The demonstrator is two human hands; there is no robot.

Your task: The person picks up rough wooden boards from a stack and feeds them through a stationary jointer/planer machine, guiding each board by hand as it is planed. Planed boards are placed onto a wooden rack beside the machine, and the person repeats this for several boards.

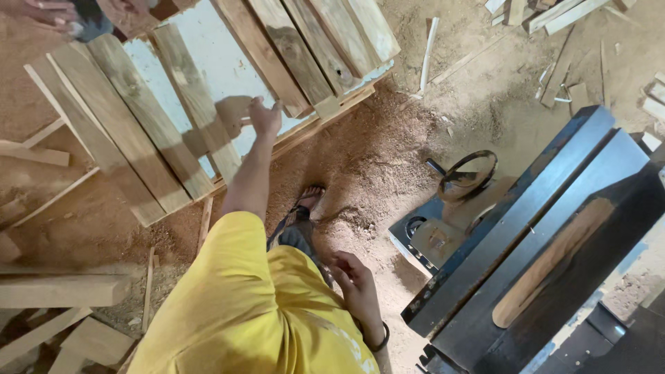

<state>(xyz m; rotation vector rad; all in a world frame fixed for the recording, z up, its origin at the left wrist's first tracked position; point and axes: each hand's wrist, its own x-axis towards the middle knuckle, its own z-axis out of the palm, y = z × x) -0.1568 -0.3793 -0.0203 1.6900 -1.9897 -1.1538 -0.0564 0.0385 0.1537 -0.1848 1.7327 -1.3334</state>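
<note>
While left hand (264,116) rests open on plank (201,104) edge, right hand (355,282) loose, empty grip

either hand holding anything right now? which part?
Left hand reaches the stacked wooden planks, its fingers at a plank's end; whether they grip it cannot be told. Right hand hangs empty by the table saw.
</note>
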